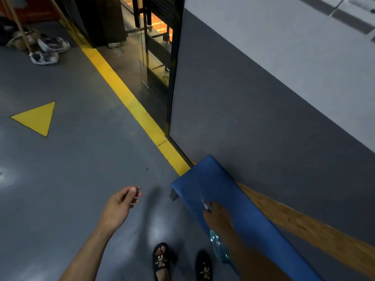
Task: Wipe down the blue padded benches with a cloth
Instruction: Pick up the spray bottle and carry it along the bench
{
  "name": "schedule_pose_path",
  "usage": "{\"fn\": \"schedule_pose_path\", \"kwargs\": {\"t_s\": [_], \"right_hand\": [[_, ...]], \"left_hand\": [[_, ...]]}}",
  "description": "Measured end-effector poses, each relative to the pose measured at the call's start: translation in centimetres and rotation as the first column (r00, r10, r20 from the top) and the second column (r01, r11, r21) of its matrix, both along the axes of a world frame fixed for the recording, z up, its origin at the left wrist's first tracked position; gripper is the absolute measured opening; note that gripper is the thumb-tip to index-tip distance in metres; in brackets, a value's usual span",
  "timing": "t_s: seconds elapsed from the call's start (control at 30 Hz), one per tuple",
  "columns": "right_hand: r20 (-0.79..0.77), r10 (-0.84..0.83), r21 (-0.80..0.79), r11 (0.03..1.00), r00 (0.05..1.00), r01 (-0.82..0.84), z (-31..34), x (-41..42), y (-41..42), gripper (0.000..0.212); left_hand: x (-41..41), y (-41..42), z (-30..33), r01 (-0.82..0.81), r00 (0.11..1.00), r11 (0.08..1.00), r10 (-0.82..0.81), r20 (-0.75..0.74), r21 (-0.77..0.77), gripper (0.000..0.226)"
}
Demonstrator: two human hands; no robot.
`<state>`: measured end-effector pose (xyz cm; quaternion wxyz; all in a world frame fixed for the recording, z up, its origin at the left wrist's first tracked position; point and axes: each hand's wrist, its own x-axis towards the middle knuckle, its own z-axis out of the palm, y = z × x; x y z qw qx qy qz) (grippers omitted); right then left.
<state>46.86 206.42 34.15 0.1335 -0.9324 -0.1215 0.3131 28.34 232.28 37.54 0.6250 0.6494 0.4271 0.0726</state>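
The fingers (209,206) of the right hand (216,217) are pressing down on the blue padded bench (205,179), curled around something small and pale at their tips; it is blurred, and I cannot tell for certain whether it is the cloth (206,204) or something else. The hand is lying low and flat on the seat, which suits a wiping stroke along the padding. A translucent, blue-green plastic item (218,248) is showing beneath the right forearm, against the bench's near edge; what it is, and whether the arm is carrying it, is unclear.

The bench is standing in the lower right of the view, running away from the person along the foot of a grey wall (253,110), with a wooden strip (300,224) lying between seat and wall. Its far end is stopping just short of a dark door frame (175,78).

The left hand (119,205) is hanging free over the grey floor (71,179), well apart from the bench, fingers loosely curled and holding nothing, probably for balance while the person is leaning over.

Two sandalled feet (161,260) are standing just beside the bench. A yellow line (125,94) is crossing the floor toward the doorway, a yellow triangle (36,118) is painted at left, and shoes (48,49) are lying in the far left corner.
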Motion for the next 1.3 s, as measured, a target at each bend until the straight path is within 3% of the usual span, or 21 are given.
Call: {"fn": "schedule_pose_path", "kwargs": {"t_s": [0.1, 0.2, 0.3, 0.4, 0.53, 0.63, 0.67, 0.73, 0.83, 0.93, 1.07, 1.3], "right_hand": [[0.181, -0.008, 0.072, 0.997, 0.984, -0.005, -0.7, -1.5, 0.1, 0.027], [0.067, -0.049, 0.07, 0.997, 0.997, 0.045, -1.1, -2.8, -1.5, 0.029], [0.007, -0.116, 0.22, 0.969, 0.993, 0.112, -0.7, -3.8, -4.5, 0.031], [0.034, -0.322, 0.402, 0.871, 0.946, 0.282, -0.2, -4.3, -9.0, 0.006], [0.034, -0.453, 0.524, 0.767, 0.891, 0.37, 0.7, -5.9, -17.6, 0.013], [-0.072, -0.627, 0.648, 0.561, 0.775, 0.515, 3.9, -8.6, -24.7, 0.01], [-0.092, -0.679, 0.685, 0.488, 0.728, 0.541, 5.2, -9.8, -27.1, 0.006], [-0.135, -0.75, 0.739, 0.36, 0.648, 0.57, 7.2, -12.4, -32.6, 0.025], [-0.155, -0.808, 0.794, 0.241, 0.568, 0.559, 10.5, -17.1, -41.1, 0.033], [-0.116, -0.84, 0.816, 0.223, 0.53, 0.533, 13.4, -22.2, -49.4, 0.03], [-0.163, -0.884, 0.855, 0.095, 0.438, 0.509, 16.2, -29.2, -59.4, 0.024], [-0.181, -0.936, 0.913, -0.046, 0.303, 0.405, 21.2, -38.6, -73.2, 0.029]], "left_hand": [[-0.4, 0.0, -0.3, 0.01, 1.0, 1.0, -0.01, 0.0, -0.003, 0.024], [-0.3, -0.6, -0.2, 0.016, 1.0, 1.0, -0.015, 0.017, -0.012, 0.025], [1.1, -2.0, 0.3, 0.054, 0.998, 0.998, -0.053, 0.039, -0.021, 0.025], [3.9, -4.8, 1.2, 0.134, 0.988, 0.991, -0.131, 0.083, -0.025, 0.025], [8.4, -11.8, 3.0, 0.284, 0.945, 0.959, -0.277, 0.171, -0.014, 0.023], [11.2, -19.2, 4.9, 0.425, 0.877, 0.905, -0.415, 0.244, 0.009, 0.023], [11.9, -22.0, 5.7, 0.472, 0.846, 0.881, -0.46, 0.268, 0.024, 0.024], [12.8, -28.2, 7.9, 0.555, 0.778, 0.83, -0.543, 0.316, 0.059, 0.024], [12.6, -38.6, 12.1, 0.652, 0.651, 0.746, -0.643, 0.404, 0.136, 0.025], [10.4, -49.2, 16.3, 0.73, 0.506, 0.651, -0.719, 0.477, 0.207, 0.025], [5.6, -62.9, 20.2, 0.83, 0.282, 0.465, -0.827, 0.486, 0.309, 0.023], [-1.4, -83.7, 23.1, 0.889, -0.121, 0.051, -0.933, 0.339, 0.456, 0.015]]}}
